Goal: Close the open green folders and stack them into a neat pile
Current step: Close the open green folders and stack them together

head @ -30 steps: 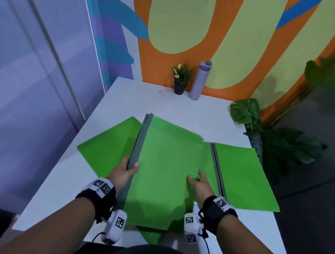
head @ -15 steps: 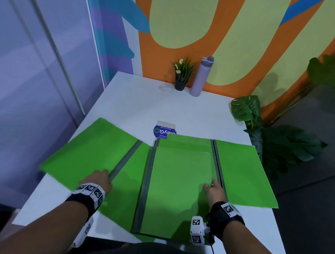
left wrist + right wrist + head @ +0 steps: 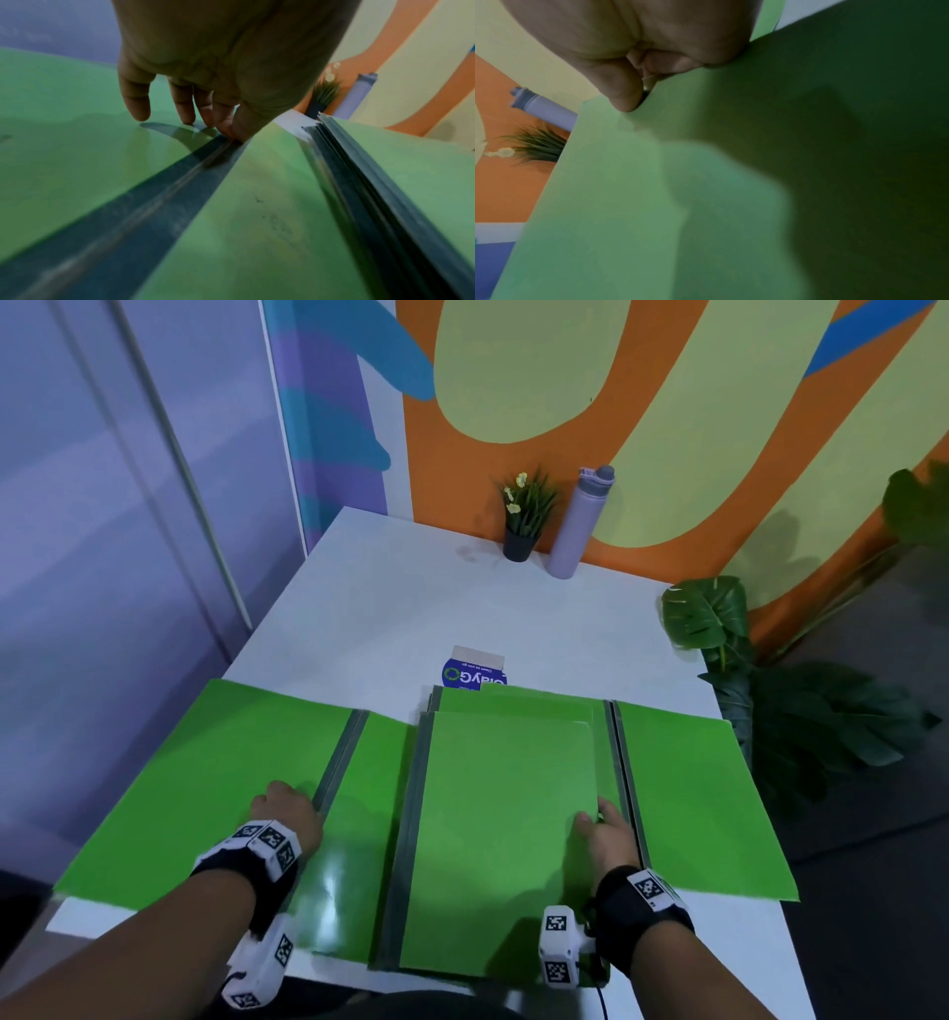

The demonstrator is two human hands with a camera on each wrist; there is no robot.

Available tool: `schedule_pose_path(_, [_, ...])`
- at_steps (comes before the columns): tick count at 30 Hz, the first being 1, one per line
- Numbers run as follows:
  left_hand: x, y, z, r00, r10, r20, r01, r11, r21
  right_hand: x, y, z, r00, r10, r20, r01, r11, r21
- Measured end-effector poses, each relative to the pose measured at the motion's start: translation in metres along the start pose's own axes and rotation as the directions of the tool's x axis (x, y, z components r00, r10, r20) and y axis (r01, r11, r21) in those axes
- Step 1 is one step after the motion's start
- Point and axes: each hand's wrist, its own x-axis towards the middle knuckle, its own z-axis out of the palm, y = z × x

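- Table (image 3: 390,608): white, with green folders spread across its near half.
- Left folder (image 3: 231,762): lies open and flat at the near left, its grey spine (image 3: 336,762) running near to far. Its left cover overhangs the table's left edge; its right cover runs up to the pile.
- Pile (image 3: 503,834): closed folders in the near centre, grey spines along the left side, stacked slightly offset so the far edges of the lower ones show beyond the top one.
- Right folder (image 3: 688,803): open, with its spine (image 3: 624,762) just right of the pile. Its right cover lies flat and reaches the table's right edge; its left cover is under the pile.
- Left hand (image 3: 285,811): rests on the left folder just left of the spine. The left wrist view shows the fingers (image 3: 136,97) extended downward, tips touching the cover and the spine groove. Nothing gripped; hand open.
- Right hand (image 3: 608,834): at the right edge of the pile's top folder. The right wrist view shows the thumb (image 3: 618,89) on top of the green cover and the fingers curled at its edge, pinching it.
- Blue-and-white box (image 3: 475,672): lies just beyond the pile's far edge, partly hidden by it.
- Potted plant (image 3: 524,516) and lilac bottle (image 3: 577,521): upright, side by side at the far edge against the wall.
- Large leafy plant (image 3: 719,618): stands off the table's right side.
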Motion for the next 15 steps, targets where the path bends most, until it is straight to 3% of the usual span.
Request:
schedule_pose_path(2, [-0.003,0.011,-0.011,0.999,-0.007,-0.047,-0.002,0.982,-0.186,0.001,-0.003,-0.002,1.0,0.007,-0.001,-0.007,0.999,0.041])
schedule_pose_path(5, [-0.014,0.03,-0.039,0.971,0.102,-0.216,-0.168,0.934,-0.315,0.003,-0.008,-0.007,1.0,0.007,-0.007,-0.007,0.995,0.104])
schedule_pose_path(10, [-0.053,0.055,-0.104,0.819,0.235,-0.523,-0.454,0.823,-0.341,0.001,-0.022,-0.007,1.0,-0.002,-0.008,0.004,0.964,0.267])
schedule_pose_path(13, [-0.065,0.056,-0.123,0.736,0.218,-0.641,-0.51,0.802,-0.313,0.002,-0.03,-0.003,0.999,-0.053,0.001,0.049,0.946,0.321])
schedule_pose_path(15, [-0.065,0.052,-0.126,0.727,0.186,-0.661,-0.53,0.764,-0.367,0.001,-0.033,0.001,0.996,-0.085,0.0,0.08,0.94,0.332])
